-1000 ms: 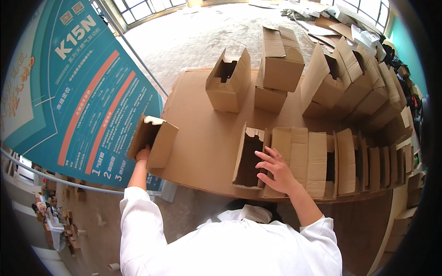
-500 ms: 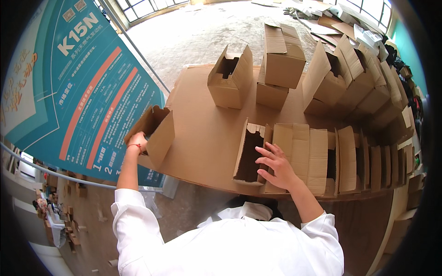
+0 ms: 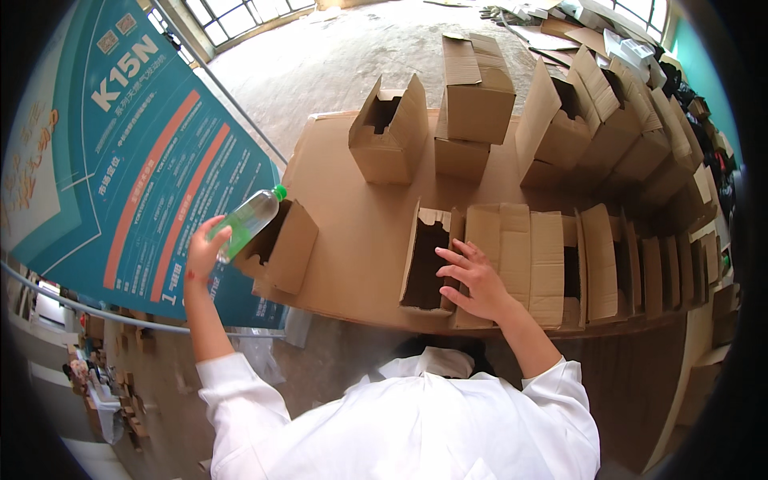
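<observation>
My left hand is closed around a clear plastic bottle with a green cap and a green label. The bottle is tilted, cap up and to the right, over the left edge of an open cardboard box at the table's left end. On the right, my right hand has its fingers spread. Its fingertips reach over the rim of another open box, whose inside is dark. Whether the fingers touch that rim, I cannot tell.
To the right runs a row of boxes along the near table edge. Farther back stand an open box, two stacked boxes and more boxes. A blue-green banner on a metal frame borders the cardboard-covered table at left.
My left hand has come up out of the left box with the bottle, which now shows. That box has shifted slightly right in view. The right hand stays by its box.
</observation>
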`<state>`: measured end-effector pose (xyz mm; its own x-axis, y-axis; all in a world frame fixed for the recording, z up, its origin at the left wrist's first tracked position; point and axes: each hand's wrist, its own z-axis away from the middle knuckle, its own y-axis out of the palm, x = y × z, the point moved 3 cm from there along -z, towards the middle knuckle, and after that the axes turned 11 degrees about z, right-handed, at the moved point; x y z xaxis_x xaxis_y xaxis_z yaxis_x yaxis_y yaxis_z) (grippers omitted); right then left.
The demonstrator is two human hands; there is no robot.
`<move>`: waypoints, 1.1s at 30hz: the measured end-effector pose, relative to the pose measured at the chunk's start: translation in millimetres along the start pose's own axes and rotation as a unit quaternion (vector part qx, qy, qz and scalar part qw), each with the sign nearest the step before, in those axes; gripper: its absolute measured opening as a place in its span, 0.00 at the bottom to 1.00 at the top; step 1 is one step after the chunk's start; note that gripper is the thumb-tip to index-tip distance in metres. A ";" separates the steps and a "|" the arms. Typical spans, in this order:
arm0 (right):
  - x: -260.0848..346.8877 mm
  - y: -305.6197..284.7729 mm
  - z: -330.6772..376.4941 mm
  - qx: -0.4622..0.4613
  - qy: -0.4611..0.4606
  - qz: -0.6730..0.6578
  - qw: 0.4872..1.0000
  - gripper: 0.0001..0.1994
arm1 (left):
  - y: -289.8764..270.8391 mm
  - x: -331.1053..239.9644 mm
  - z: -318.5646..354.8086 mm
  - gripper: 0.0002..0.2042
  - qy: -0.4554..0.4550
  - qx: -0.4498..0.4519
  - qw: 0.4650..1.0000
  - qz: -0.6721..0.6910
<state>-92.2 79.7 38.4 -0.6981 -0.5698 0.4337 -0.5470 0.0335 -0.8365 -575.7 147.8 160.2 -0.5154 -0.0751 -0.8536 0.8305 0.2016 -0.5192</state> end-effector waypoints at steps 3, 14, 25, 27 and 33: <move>-1.4 1.6 1.3 -0.004 0.000 -0.002 1.000 0.11 | 26.7 -17.7 38.7 0.27 -0.019 0.039 0.962 0.269; -7.6 -7.2 9.0 -0.109 0.071 -0.061 0.990 0.04 | 195.5 -61.4 140.4 0.31 -0.241 0.402 0.719 0.513; -0.4 -11.0 8.4 -0.133 0.059 -0.009 0.989 0.06 | 275.8 -100.5 137.5 0.27 0.280 0.248 0.914 -0.155; -2.3 -8.7 8.4 -0.135 0.057 0.000 0.989 0.06 | 295.5 -97.4 140.6 0.27 0.335 0.210 0.892 -0.219; 4.8 -8.3 7.2 -0.121 0.034 0.009 0.992 0.06 | 325.9 -48.7 138.4 0.28 0.292 0.258 0.883 -0.262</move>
<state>-87.7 70.8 45.0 -0.7334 -0.5106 0.4487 -0.6237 0.2431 -0.7429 -250.7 81.9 26.9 -0.7535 0.5214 -0.4006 0.3531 -0.1931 -0.9154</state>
